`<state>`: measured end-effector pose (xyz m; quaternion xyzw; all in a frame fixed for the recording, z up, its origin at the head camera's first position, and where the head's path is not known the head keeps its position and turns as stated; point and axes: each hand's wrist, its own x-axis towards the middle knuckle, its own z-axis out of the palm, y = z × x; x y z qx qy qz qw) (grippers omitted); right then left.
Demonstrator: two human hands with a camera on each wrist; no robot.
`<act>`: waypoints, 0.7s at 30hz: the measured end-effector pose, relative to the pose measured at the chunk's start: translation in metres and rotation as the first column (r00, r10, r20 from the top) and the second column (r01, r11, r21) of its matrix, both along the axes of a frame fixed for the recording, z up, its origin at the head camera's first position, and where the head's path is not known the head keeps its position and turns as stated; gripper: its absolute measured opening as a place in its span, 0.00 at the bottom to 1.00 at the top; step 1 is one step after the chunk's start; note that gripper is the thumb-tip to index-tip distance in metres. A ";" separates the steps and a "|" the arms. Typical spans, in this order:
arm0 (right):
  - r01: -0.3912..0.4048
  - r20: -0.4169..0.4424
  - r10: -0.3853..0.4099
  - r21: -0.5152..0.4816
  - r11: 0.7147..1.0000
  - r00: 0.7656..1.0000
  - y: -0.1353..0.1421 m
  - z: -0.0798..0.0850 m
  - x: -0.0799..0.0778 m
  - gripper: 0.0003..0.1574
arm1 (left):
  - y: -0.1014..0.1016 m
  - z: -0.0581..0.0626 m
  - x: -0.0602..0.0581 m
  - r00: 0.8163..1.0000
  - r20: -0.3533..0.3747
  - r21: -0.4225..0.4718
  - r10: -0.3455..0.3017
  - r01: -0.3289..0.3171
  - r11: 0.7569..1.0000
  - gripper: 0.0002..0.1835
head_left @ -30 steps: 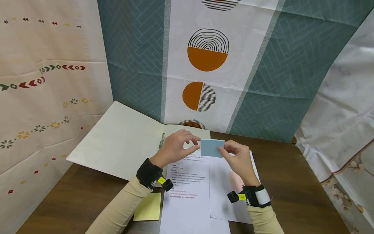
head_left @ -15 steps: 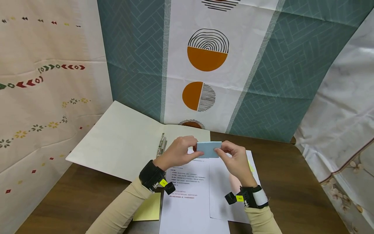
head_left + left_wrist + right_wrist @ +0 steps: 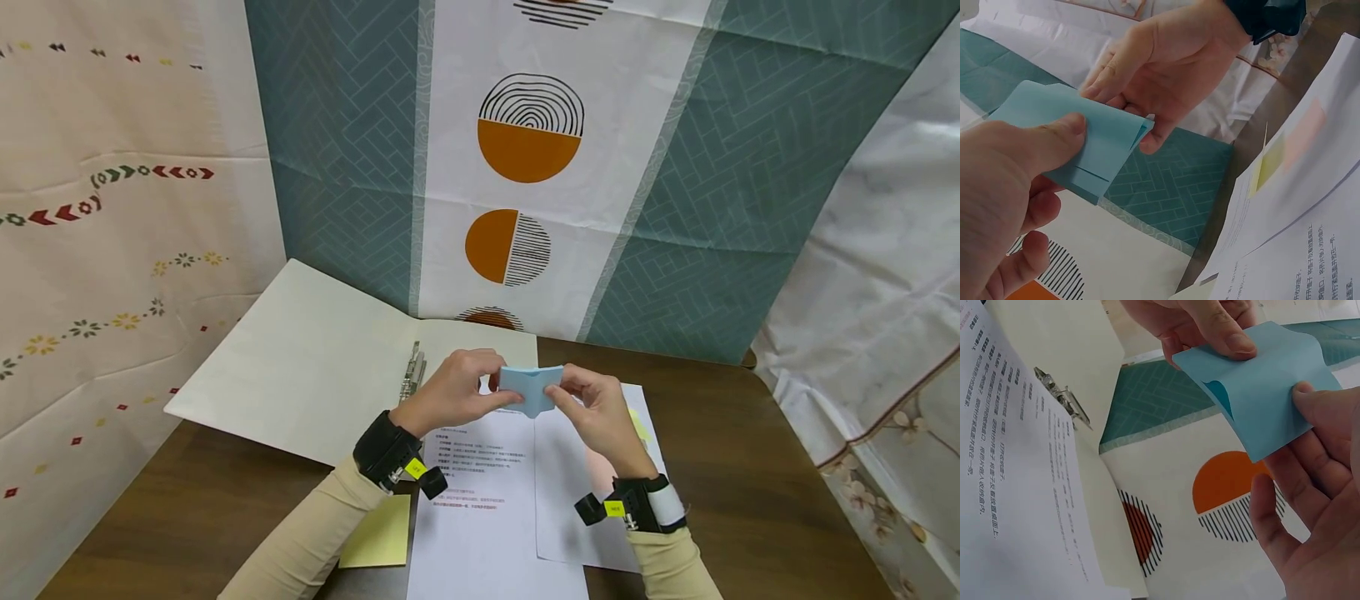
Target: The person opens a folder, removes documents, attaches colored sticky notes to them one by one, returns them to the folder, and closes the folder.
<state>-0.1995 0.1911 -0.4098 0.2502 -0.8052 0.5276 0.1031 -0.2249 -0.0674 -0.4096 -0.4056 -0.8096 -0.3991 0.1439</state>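
In the head view, the blue sticky-note pad (image 3: 534,385) spans the gap between the two hands, held up in front of the printed sheet (image 3: 468,546), its long axis running from about 9 to 3 o'clock. It lies at 3 o'clock from the left hand (image 3: 453,387) and between 9 and 10 from the right hand (image 3: 604,414). Neither hand is nearer: each pinches one end, left thumb (image 3: 1054,142) and right thumb (image 3: 1327,411) on the face, other fingers behind. Between the grips the pad bows, its lower edge dipping toward 6 o'clock, and one corner curls away in the right wrist view. The open ring binder (image 3: 300,358) sits toward 9 o'clock from it, the yellow sticky-note pad (image 3: 378,533) near 8.
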 end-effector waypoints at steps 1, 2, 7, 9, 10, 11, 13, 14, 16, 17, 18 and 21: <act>-0.004 0.003 0.004 -0.002 1.000 1.000 0.000 0.000 0.000 0.08 | 0.000 0.000 0.000 1.000 0.001 0.004 0.002 -0.002 1.000 0.11; -0.008 0.006 0.008 -0.005 1.000 1.000 -0.001 0.000 0.000 0.08 | 0.001 -0.001 0.000 1.000 0.002 0.009 0.003 -0.003 1.000 0.11; -0.006 0.000 0.006 -0.011 1.000 1.000 -0.002 -0.001 -0.002 0.08 | 0.003 -0.001 0.002 1.000 0.003 0.035 -0.010 0.009 0.999 0.11; 0.001 -0.009 -0.001 -0.009 1.000 1.000 -0.002 -0.001 -0.003 0.08 | 0.004 0.000 0.003 1.000 0.005 0.044 -0.013 0.013 0.999 0.12; 0.005 -0.015 -0.005 -0.008 1.000 1.000 -0.002 -0.001 -0.003 0.08 | 0.005 0.000 0.003 1.000 0.007 0.047 -0.012 0.011 0.999 0.12; 0.011 -0.019 -0.011 -0.006 1.000 1.000 -0.002 -0.001 -0.003 0.08 | 0.005 0.000 0.003 1.000 0.006 0.049 -0.005 0.004 0.999 0.12; 0.025 -0.024 -0.025 -0.002 1.000 0.999 -0.003 0.000 -0.003 0.08 | 0.005 -0.001 0.003 1.000 0.004 0.052 0.023 -0.023 0.998 0.13; 0.036 -0.029 -0.036 0.000 0.999 0.999 -0.003 0.000 -0.004 0.09 | 0.005 -0.001 0.003 0.999 0.005 0.054 0.047 -0.047 0.997 0.13; 0.059 -0.031 -0.059 -0.007 0.998 0.998 -0.003 0.001 -0.004 0.11 | 0.004 -0.001 0.002 0.995 0.015 0.062 0.101 -0.102 0.993 0.13; 0.073 -0.027 -0.073 -0.015 0.997 0.997 -0.003 0.002 -0.004 0.13 | 0.004 -0.001 0.002 0.991 0.023 0.067 0.136 -0.137 0.988 0.13; 0.083 -0.020 -0.084 -0.031 0.996 0.996 -0.003 0.002 -0.004 0.16 | 0.003 -0.001 0.001 0.984 0.033 0.073 0.172 -0.174 0.982 0.13; 0.102 0.008 -0.102 -0.082 0.991 0.995 -0.001 0.004 -0.003 0.22 | 0.000 0.000 -0.002 0.957 0.056 0.092 0.286 -0.290 0.952 0.15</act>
